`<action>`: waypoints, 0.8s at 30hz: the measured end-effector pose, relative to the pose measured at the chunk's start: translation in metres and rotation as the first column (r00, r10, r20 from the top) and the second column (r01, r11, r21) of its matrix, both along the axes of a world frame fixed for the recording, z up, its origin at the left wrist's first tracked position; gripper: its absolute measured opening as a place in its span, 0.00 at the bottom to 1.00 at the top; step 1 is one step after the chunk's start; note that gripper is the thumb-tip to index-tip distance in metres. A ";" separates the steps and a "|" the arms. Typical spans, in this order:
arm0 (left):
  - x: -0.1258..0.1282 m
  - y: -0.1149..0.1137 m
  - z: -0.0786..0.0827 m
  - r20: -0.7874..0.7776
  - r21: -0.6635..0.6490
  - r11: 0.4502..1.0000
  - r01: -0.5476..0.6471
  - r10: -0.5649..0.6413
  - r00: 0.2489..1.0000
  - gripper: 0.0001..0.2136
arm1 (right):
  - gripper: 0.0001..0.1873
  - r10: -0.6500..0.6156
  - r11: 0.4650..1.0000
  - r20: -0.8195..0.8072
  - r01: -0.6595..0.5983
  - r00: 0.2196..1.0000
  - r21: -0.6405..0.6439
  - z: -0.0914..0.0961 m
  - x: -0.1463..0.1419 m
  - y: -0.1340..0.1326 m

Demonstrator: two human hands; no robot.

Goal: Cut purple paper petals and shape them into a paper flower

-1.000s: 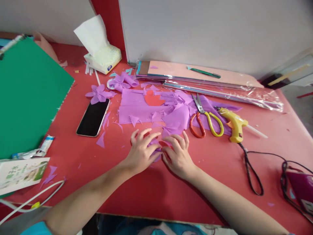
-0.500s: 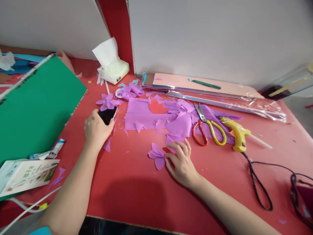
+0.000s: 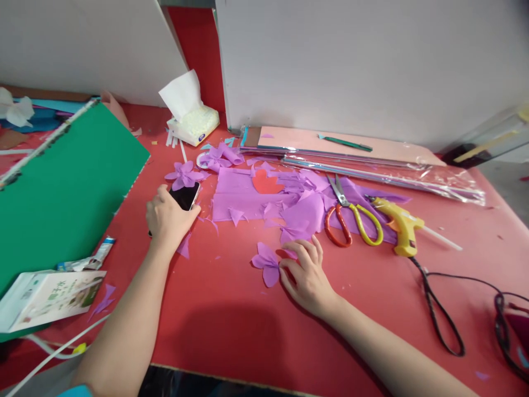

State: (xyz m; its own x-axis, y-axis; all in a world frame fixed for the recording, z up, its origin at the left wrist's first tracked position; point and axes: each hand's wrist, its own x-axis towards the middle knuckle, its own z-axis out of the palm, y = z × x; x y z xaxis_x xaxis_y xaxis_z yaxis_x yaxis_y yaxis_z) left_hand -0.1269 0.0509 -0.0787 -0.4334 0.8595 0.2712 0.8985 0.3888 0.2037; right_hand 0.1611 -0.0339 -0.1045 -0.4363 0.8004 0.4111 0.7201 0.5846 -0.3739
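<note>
My left hand lies over a dark-screened smartphone on the red table, fingers bent round one side and thumb by the other. The palm hides most of the phone. Just beyond it rests a purple paper flower. Nearer the middle, my right hand pinches the edge of another purple paper flower, whose petals spread flat to the left. Its fingertips partly cover that flower. Purple crepe paper and a red paper cutout lie behind.
Scissors with red and yellow handles lie right of the crepe paper. Beside them is a yellow glue gun with a black cord. A tissue pack, a green board, a white carton and a green craft knife surround the work area.
My left hand has shifted slightly over the phone, its thumb now straighter and further right. The right hand and its flower stay put. The view has tilted a little.
</note>
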 end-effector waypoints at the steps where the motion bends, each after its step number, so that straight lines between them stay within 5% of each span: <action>1: 0.000 0.000 0.001 0.005 -0.005 1.000 0.001 -0.001 1.000 0.37 | 0.04 0.001 1.000 -0.001 -0.001 1.000 0.004 0.000 0.000 0.000; 7: -0.006 0.001 0.001 0.073 -0.005 0.999 0.046 -0.046 0.996 0.34 | 0.05 0.007 1.000 -0.014 -0.007 1.000 0.006 0.000 0.000 0.000; 14: -0.016 0.020 0.003 0.279 0.082 0.991 0.107 -0.126 0.952 0.18 | 0.06 0.003 1.000 -0.008 -0.003 1.000 0.021 0.000 0.000 0.000; 24: 0.014 0.064 0.011 0.297 0.004 0.952 0.306 -0.294 0.909 0.16 | 0.06 -0.006 0.999 0.004 0.005 1.000 0.032 -0.002 0.000 0.000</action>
